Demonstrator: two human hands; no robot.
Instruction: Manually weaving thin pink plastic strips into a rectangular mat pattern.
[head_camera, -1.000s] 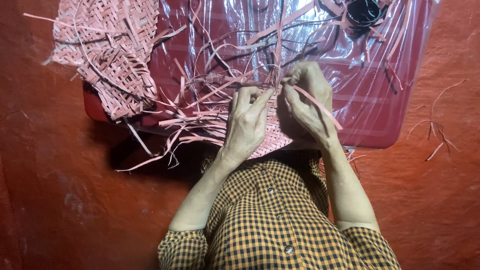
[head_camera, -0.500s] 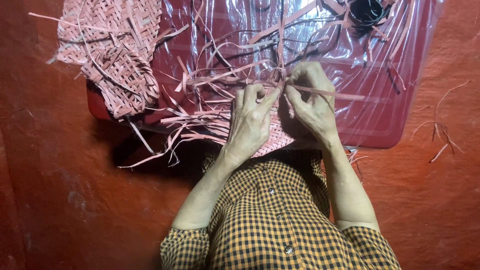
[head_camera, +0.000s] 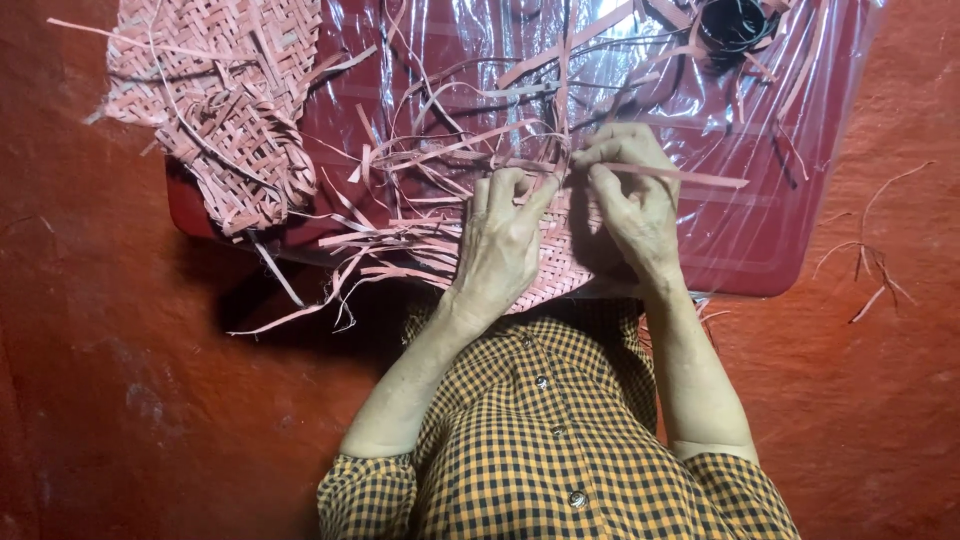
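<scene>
Pinching a flat pink weaving strip (head_camera: 690, 177) between thumb and fingertips, the right hand (head_camera: 630, 200) holds it out level toward the right edge of the red tray (head_camera: 800, 240). The left hand (head_camera: 505, 240) presses its spread fingers onto the half-woven mat (head_camera: 560, 275) at the tray's near edge, gripping nothing I can make out. A second ago that strip sloped down across the right knuckles; now it lies flat and reaches farther right, so it looks drawn through and pulled snug. The left fingers have shifted a little closer to the right hand. Loose strips (head_camera: 430, 170) tangle over the clear plastic sheet (head_camera: 760, 110); a finished woven piece (head_camera: 220, 110) hangs off the tray's far-left corner.
</scene>
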